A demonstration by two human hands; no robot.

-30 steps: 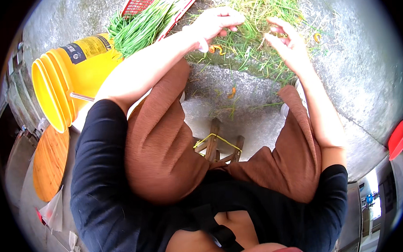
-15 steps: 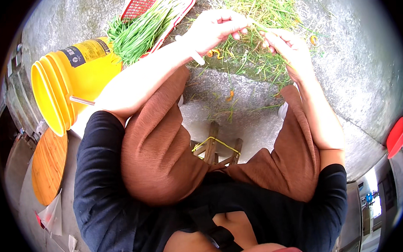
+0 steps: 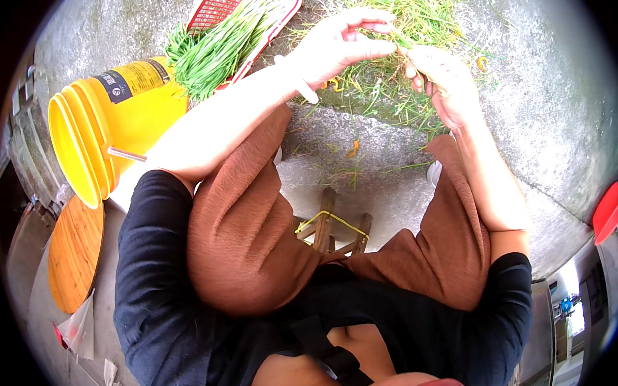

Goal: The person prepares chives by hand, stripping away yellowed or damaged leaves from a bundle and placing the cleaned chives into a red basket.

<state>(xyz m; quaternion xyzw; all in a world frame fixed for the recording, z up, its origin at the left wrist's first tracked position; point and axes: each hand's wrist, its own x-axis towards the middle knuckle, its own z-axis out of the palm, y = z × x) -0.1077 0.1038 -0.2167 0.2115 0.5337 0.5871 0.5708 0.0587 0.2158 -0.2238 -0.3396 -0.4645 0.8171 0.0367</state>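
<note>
My right hand (image 3: 444,76) is closed, its thumb and forefinger pinching a thin green chive stalk (image 3: 402,39). Facing it, my left hand (image 3: 341,45) has its thumb and fingers parted around the upper end of the stalk; whether they touch it is hard to see. A white band circles my left wrist. Below and beyond both hands spreads a loose heap of green and yellowed trimmings (image 3: 418,9) on the concrete. To the left of my left hand, a bundle of long green chives (image 3: 226,49) lies in a red and white plastic basket (image 3: 221,9).
A yellow bucket (image 3: 139,110) lies on its side at the left, near my left forearm. Behind it is a round wooden board (image 3: 76,255). Between my knees stands a wooden stool (image 3: 324,223) with yellow cord. Something red (image 3: 607,213) sits at the far right.
The fingers of my left hand have spread from a pinch on the stalk. My right hand has shifted slightly left and still pinches it.
</note>
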